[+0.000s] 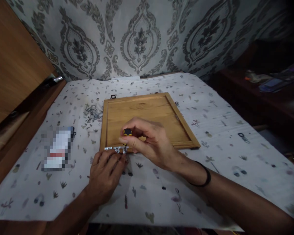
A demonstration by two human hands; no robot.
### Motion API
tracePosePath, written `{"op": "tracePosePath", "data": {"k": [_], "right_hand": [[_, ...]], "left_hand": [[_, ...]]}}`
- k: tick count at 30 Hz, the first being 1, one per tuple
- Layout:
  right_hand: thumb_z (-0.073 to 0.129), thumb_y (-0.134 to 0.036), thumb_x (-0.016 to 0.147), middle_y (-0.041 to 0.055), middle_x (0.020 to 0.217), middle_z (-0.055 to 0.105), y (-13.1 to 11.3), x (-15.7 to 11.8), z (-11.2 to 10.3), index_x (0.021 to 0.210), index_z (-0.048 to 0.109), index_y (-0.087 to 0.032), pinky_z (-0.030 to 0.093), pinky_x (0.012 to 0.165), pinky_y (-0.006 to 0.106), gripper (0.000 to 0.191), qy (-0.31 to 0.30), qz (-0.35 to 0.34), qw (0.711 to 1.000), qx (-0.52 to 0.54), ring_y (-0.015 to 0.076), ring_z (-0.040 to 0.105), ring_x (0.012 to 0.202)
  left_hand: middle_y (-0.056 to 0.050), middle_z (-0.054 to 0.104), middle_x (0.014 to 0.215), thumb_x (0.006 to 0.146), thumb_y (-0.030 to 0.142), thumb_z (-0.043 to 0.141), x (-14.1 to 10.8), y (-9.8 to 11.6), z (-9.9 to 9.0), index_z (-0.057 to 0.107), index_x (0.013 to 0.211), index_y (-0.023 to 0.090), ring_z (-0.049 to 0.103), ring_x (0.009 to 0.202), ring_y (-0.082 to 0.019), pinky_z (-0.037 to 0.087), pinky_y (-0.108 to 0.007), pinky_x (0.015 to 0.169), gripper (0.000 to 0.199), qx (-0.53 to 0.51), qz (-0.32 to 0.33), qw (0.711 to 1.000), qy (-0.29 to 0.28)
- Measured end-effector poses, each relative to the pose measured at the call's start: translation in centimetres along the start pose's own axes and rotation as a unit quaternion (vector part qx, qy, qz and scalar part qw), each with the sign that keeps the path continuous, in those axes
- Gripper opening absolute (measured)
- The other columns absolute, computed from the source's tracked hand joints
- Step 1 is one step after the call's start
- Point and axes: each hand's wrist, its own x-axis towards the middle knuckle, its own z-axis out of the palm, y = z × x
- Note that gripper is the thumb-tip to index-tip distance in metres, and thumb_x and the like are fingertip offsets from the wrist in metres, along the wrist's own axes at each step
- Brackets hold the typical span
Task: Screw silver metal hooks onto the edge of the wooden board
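Observation:
A black-and-yellow screwdriver (127, 132) stands upright in the closed fingers of my right hand (153, 143). Its lower end meets a silver metal fitting with cut-outs (116, 149), which lies along the near edge of a wooden framed panel (142, 111). From the near side, the bent fingers of my left hand (105, 174) press close together against this fitting and hold it at the edge. The fingertips and part of the fitting are hidden. The panel lies flat on the table, its recessed face up.
A pile of small metal parts (92, 112) lies left of the panel on the patterned cloth (201, 199). Nearer is a blurred white packet (57, 150). A dark metal loop (243, 137) lies at the right. Wooden furniture (17, 58) borders the left, a patterned curtain (139, 39) the back.

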Motion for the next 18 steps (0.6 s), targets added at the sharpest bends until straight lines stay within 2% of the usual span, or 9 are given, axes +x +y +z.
{"op": "tracePosePath", "data": {"k": [4, 6, 8, 10, 14, 18], "right_hand": [[0.068, -0.025, 0.091, -0.004, 0.074, 0.054, 0.4, -0.1, 0.1, 0.087, 0.059, -0.017, 0.041, 0.057, 0.018, 0.013, 0.006, -0.02, 1.0, -0.012, 0.0066, 0.048, 0.063], [0.065, -0.027, 0.094, -0.0028, 0.078, 0.057, 0.4, 0.0, -0.3, 0.096, 0.061, -0.017, 0.041, 0.057, 0.018, 0.011, -0.022, -0.021, 0.999, -0.027, 0.0069, 0.049, 0.064], [0.058, -0.028, 0.098, -0.0006, 0.085, 0.062, 0.2, 0.2, -0.9, 0.112, 0.062, -0.018, 0.043, 0.057, 0.019, 0.018, -0.07, -0.02, 0.997, -0.039, 0.0071, 0.052, 0.064], [0.052, -0.027, 0.101, 0.0016, 0.091, 0.064, 0.0, 0.4, -1.5, 0.12, 0.061, -0.017, 0.046, 0.06, 0.019, 0.023, -0.104, -0.024, 0.993, -0.042, 0.0076, 0.056, 0.067], [0.054, -0.022, 0.1, 0.0029, 0.091, 0.065, -0.2, 0.8, -2.0, 0.105, 0.065, -0.013, 0.048, 0.067, 0.02, 0.015, -0.111, -0.036, 0.992, -0.039, 0.0092, 0.062, 0.075], [0.062, -0.023, 0.096, 0.0003, 0.084, 0.064, -0.3, 0.9, -1.6, 0.093, 0.064, -0.014, 0.046, 0.068, 0.019, 0.01, -0.096, -0.064, 0.992, -0.053, 0.0086, 0.059, 0.075]], "left_hand": [[-0.008, 0.073, 0.088, 0.091, 0.012, 0.064, 0.2, 0.0, 0.1, 0.066, 0.104, 0.01, 0.061, 0.091, -0.026, 0.043, -0.039, 0.077, 0.013, -0.007, 0.007, 1.0, 0.022], [-0.008, 0.073, 0.089, 0.092, 0.012, 0.064, 0.2, 0.0, 0.1, 0.067, 0.104, 0.011, 0.061, 0.09, -0.025, 0.042, -0.039, 0.076, 0.013, -0.008, 0.004, 1.0, 0.019], [-0.007, 0.073, 0.089, 0.092, 0.013, 0.063, 0.1, 0.0, 0.1, 0.067, 0.105, 0.012, 0.061, 0.09, -0.025, 0.042, -0.038, 0.076, 0.014, -0.009, -0.002, 1.0, 0.012], [-0.007, 0.073, 0.088, 0.092, 0.013, 0.063, 0.0, -0.1, 0.1, 0.067, 0.105, 0.013, 0.061, 0.09, -0.024, 0.042, -0.038, 0.076, 0.013, -0.011, -0.004, 1.0, 0.011], [-0.007, 0.073, 0.088, 0.092, 0.013, 0.063, 0.0, -0.1, 0.1, 0.067, 0.104, 0.013, 0.061, 0.09, -0.024, 0.042, -0.037, 0.075, 0.012, -0.013, -0.002, 1.0, 0.013], [-0.008, 0.073, 0.09, 0.091, 0.013, 0.065, 0.0, -0.1, 0.1, 0.067, 0.105, 0.011, 0.06, 0.091, -0.026, 0.043, -0.039, 0.076, 0.015, -0.014, 0.005, 1.0, 0.015]]}}
